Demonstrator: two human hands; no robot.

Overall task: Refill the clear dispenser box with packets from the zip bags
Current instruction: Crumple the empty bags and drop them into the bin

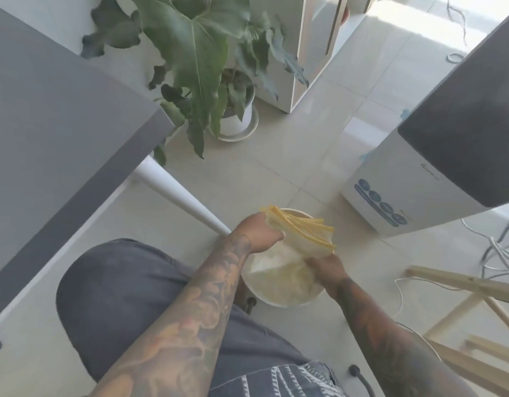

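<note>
A grey table [61, 116] fills the left, a potted plant [201, 67] just beyond its corner. Down by the floor the left hand [259, 233] curls round the edge of a stack of zip bags [302, 233] with yellow strips, held over a white bin [281, 285]; the right hand [326, 266] pinches the bags' lower corner. They look light, limp and slippery, so best gripped along the stiffer yellow strips. No dispenser box is in view

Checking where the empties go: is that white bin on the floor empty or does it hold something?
Not empty. The bin holds crumpled clear and yellowish plastic, and both hands, left and right, hold zip bags over it.
</note>
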